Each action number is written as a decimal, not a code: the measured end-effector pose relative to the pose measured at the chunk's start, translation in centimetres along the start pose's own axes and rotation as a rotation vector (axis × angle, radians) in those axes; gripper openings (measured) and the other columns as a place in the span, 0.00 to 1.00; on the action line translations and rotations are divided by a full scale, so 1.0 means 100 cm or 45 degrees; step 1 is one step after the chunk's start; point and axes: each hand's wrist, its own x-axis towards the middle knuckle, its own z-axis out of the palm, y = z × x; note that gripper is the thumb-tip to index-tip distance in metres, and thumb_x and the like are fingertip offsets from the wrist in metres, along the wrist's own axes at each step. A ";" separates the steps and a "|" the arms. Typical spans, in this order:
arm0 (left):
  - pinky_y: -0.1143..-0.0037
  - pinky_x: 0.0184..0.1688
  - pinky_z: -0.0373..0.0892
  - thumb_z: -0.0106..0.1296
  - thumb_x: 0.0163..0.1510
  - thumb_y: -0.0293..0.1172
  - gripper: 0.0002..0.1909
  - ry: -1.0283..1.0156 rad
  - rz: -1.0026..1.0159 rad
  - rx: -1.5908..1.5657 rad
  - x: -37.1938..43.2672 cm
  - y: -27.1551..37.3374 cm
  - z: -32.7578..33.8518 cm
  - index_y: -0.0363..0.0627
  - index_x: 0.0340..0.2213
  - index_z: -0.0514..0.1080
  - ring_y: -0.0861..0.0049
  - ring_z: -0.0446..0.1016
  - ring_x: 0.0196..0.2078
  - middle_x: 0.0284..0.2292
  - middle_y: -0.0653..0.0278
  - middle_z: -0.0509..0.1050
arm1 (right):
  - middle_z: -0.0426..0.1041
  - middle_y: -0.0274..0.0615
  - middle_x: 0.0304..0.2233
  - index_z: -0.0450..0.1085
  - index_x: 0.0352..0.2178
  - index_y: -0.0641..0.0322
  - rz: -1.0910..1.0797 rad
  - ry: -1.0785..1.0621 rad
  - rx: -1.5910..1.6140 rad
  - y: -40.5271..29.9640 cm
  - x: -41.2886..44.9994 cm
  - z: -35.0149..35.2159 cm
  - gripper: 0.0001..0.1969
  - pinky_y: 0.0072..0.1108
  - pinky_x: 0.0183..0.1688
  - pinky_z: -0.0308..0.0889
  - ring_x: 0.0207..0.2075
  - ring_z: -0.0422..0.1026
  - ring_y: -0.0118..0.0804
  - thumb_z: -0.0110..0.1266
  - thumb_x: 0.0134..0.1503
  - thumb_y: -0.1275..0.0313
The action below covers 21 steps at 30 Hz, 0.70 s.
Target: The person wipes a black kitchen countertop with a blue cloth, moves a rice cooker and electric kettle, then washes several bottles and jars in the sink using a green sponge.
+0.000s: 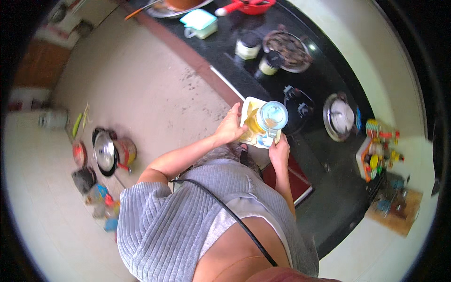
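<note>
My right hand (280, 149) grips the lower right corner of a white and yellow tray-like holder (248, 137). On it stands a clear lidded jar or jug (273, 116) with something yellow beside or inside it; I cannot tell which. At the holder's left side is my left hand (229, 127), fingers spread and palm towards it; whether it bears any weight is unclear. Both hands are in front of my body, by the edge of the black countertop (306, 201).
Along the counter stand two dark-lidded jars (247, 47) (269, 65), a bowl of dark food (287, 51), a lidded pot (339, 116), a red pan (252, 7), a teal-lidded container (202, 26) and seasoning bottles (375, 160). A large pot (105, 151) is on the left.
</note>
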 end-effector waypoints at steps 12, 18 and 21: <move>0.66 0.49 0.58 0.48 0.38 0.26 0.32 0.700 -0.151 0.040 -0.061 -0.026 -0.046 0.45 0.48 0.53 0.57 0.62 0.44 0.37 0.48 0.67 | 0.66 0.57 0.34 0.63 0.37 0.69 -0.656 -0.529 -0.018 -0.054 0.048 0.053 0.15 0.36 0.36 0.62 0.36 0.66 0.58 0.45 0.51 0.68; 0.70 0.44 0.64 0.49 0.37 0.23 0.30 0.765 -0.098 -0.281 -0.085 -0.030 -0.079 0.44 0.46 0.58 0.61 0.65 0.42 0.36 0.50 0.68 | 0.67 0.57 0.34 0.64 0.36 0.67 -0.690 -0.706 0.018 -0.074 0.059 0.092 0.14 0.37 0.37 0.63 0.35 0.67 0.57 0.48 0.49 0.70; 0.73 0.39 0.66 0.49 0.38 0.23 0.32 0.894 -0.096 0.005 -0.087 -0.054 -0.088 0.46 0.48 0.56 0.67 0.68 0.37 0.37 0.51 0.64 | 0.67 0.57 0.36 0.64 0.39 0.65 -0.570 -0.740 -0.098 -0.102 0.058 0.093 0.16 0.38 0.38 0.63 0.37 0.67 0.57 0.48 0.47 0.71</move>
